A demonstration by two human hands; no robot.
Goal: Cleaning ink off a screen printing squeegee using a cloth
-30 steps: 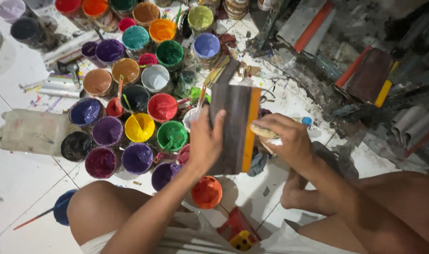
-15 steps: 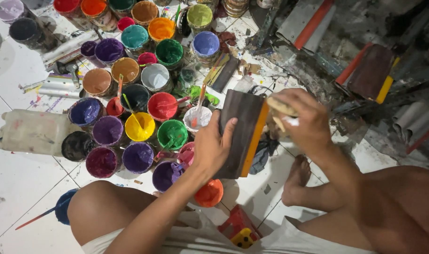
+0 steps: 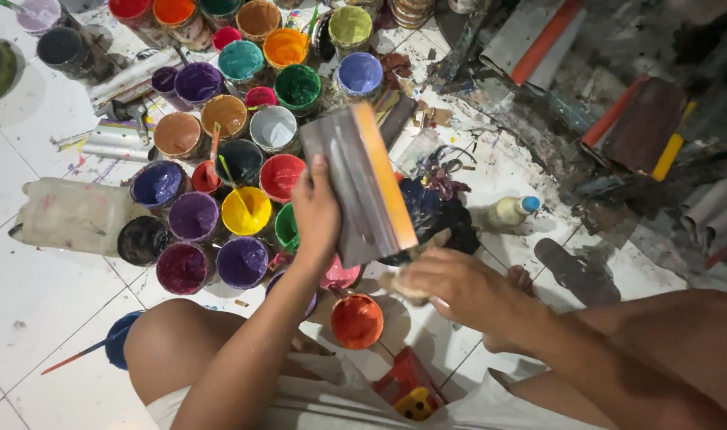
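Seated on a paint-spattered tile floor (image 3: 29, 302) among open paint pots (image 3: 246, 210), a person's left hand (image 3: 316, 213) grips a grey, orange-edged squeegee (image 3: 362, 185) while the right hand (image 3: 447, 284), fingers curled round a pale lump, wipes its still-smeared lower end

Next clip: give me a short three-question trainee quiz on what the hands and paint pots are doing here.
1. True or false: the left hand grips the squeegee with the orange edge.
2. Which pot sits nearest the person's knee: A) the orange pot, B) the yellow pot, C) the blue pot?
3. Fill in: the right hand is at the squeegee's ____ end.

Key: 1 true. 2 A. 3 lower.
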